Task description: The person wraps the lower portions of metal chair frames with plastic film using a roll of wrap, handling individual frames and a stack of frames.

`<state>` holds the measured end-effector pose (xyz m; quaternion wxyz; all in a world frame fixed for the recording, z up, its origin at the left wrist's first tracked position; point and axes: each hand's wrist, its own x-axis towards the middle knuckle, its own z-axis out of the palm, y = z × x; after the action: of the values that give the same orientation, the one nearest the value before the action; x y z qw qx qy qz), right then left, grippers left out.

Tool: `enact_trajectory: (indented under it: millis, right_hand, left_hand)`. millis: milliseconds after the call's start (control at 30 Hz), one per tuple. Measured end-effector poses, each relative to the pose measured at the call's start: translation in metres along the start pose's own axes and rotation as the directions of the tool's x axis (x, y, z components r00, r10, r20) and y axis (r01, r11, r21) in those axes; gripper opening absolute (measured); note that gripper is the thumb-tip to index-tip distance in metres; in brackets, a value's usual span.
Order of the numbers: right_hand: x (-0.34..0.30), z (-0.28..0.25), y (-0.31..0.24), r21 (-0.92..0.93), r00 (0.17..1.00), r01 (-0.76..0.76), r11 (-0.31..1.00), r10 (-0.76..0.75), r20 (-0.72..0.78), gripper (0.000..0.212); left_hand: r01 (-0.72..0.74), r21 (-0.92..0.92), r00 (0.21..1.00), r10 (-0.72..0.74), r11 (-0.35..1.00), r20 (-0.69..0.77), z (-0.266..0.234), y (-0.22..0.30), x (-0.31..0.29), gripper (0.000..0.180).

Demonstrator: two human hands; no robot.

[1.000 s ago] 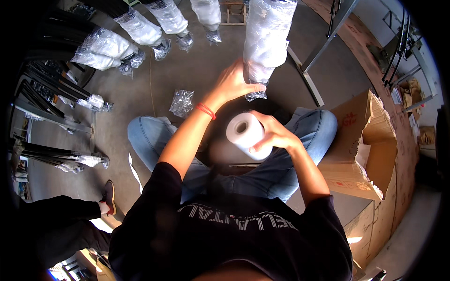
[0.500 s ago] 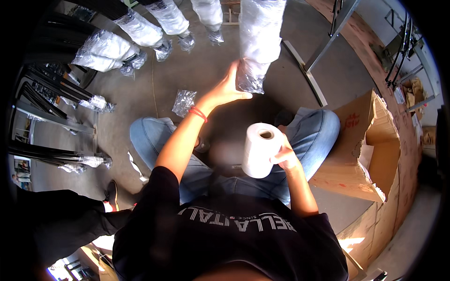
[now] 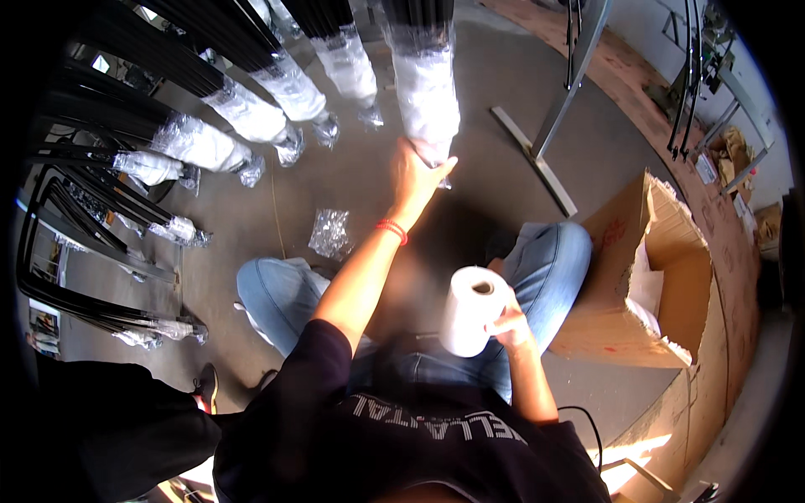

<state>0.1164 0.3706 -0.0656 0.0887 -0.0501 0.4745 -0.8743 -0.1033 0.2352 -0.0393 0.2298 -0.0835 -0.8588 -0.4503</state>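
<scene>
Wrapped bundle [image 3: 427, 96] shifted left; left fingers [image 3: 442, 171] clasp its end; right fingers [image 3: 505, 322] grip white roll [image 3: 466, 320].

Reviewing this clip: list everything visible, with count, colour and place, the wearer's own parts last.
Wrapped bundle: one, black above, white and clear below, top centre
Roll: one, white, in the right hand
Other wrapped bundles: several, black with whitish ends, left and upper left
Crumpled plastic: one piece, clear, floor beyond left knee
Cardboard box: one, brown, open, beside right knee
Metal stand: one, grey, upper right
Cable: one, black, lower right
Co-worker's trousers: one pair, black, lower left
Jeans: one pair, blue, lower centre
Bracelet: red, left wrist
Left hand: one, bare, at top-centre bundle's lower end
Right hand: one, bare, gripping roll
</scene>
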Motion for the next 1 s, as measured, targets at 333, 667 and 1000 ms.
enact_trajectory:
  millis: [333,667,1000]
  right_hand:
    - [-0.003,-0.022,0.003,0.413,0.979,-0.007,0.911,-0.077,0.187,0.079]
    - [0.041,0.028,-0.078,0.395,0.916,0.067,0.916,-0.213,0.34,0.083]
    - [0.108,0.035,-0.119,0.239,0.891,0.295,0.925,-0.357,0.281,0.072]
  left_hand:
    - [-0.091,-0.186,0.793,0.184,0.978,0.581,-0.058,-0.031,0.008,0.031]
    - [-0.193,0.018,0.527,0.088,0.981,0.845,-0.165,-0.013,-0.073,0.028]
    - [-0.597,0.138,0.763,0.507,0.79,0.401,-0.201,0.089,0.013,0.032]
